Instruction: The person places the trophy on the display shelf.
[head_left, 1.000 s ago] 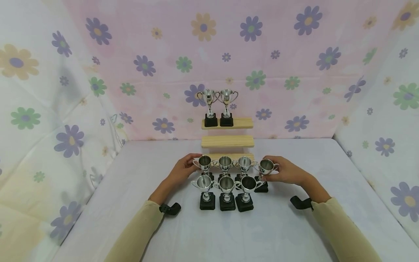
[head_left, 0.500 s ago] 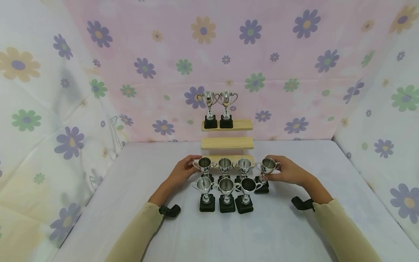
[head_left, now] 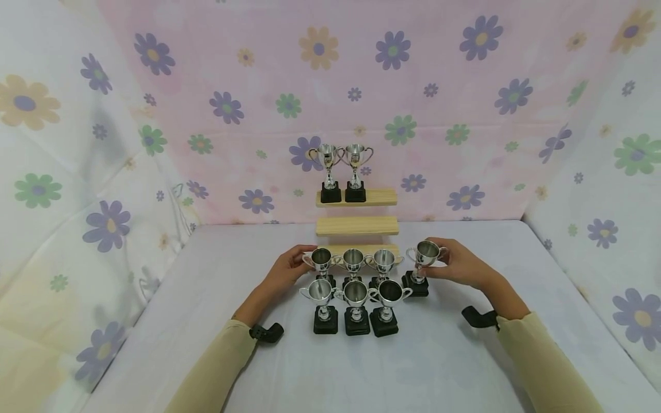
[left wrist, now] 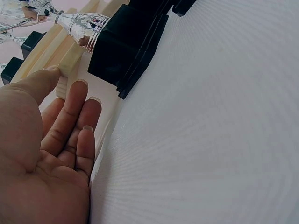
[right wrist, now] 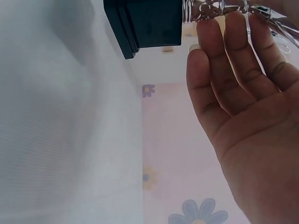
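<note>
A: What does the right hand [head_left: 459, 267] do?

B: It holds a small silver two-handled trophy cup on a black square base [head_left: 422, 265], fingers pinching the bowl and the stem. In the right wrist view the fingertips [right wrist: 231, 28] lie against the shiny stem, and the black base seems to be off the white table [head_left: 439, 367]. This cup is at the right end of the back row, a little apart from its neighbours.

A: And the left hand [head_left: 285, 271]?

B: Its fingers are almost straight and relaxed, and it holds nothing. It is at the leftmost silver cup of the back row [head_left: 320, 261]; if it really touches the cup, I cannot tell. In the left wrist view the fingertips [left wrist: 83, 86] are just beside the black base and the end of a pale wooden step.

A: What stands around?

B: Between the hands there are two more silver cups in the back row [head_left: 368, 261] and three silver cups in the front row [head_left: 355, 304], close together, handles nearly touching. Behind them rises a light wooden three-step shelf [head_left: 357, 225]; its lowest step is partly hidden by the back row. On the top step two silver trophies [head_left: 341, 173] stand side by side at the left. A pink cloth with flowers [head_left: 465, 86] hangs behind.
</note>
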Demonstrator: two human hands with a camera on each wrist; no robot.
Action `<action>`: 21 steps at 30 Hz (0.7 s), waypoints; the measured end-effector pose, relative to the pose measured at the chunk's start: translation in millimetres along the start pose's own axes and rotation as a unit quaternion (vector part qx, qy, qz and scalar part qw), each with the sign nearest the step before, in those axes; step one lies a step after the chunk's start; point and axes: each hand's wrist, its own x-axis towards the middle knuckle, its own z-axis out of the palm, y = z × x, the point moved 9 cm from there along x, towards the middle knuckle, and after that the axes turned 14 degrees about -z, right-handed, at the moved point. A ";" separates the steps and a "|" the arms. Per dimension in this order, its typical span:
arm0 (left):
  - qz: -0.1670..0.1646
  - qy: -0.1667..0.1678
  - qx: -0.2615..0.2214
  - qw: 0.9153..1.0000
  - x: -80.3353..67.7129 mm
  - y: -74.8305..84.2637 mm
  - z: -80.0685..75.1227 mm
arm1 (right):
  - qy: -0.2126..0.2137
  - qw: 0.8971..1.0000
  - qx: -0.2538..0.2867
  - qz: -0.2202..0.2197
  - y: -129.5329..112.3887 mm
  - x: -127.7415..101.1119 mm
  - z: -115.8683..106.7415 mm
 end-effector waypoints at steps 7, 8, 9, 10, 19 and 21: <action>0.001 0.006 0.004 1.000 -0.1 -0.4 -1.0 | 0.027 1.000 -0.005 -0.003 -3.7 1.7 -7.7; 0.000 0.006 0.004 1.000 0.1 -0.8 -0.9 | 0.032 0.999 -0.010 -0.004 -4.5 1.7 -9.1; 0.000 0.005 0.004 1.000 0.5 -0.9 -0.8 | 0.037 0.999 -0.014 -0.003 -5.0 1.7 -10.4; -0.001 0.005 0.005 1.000 0.6 -1.0 -0.8 | 0.040 0.999 -0.019 -0.004 -5.6 1.8 -11.7; 0.008 0.003 0.003 1.000 1.6 -0.9 -1.0 | 0.068 0.997 -0.023 -0.002 -8.4 6.1 -21.0; 0.011 0.002 0.003 1.000 2.4 -0.8 -0.3 | 0.070 0.997 -0.017 -0.004 -9.2 7.0 -21.9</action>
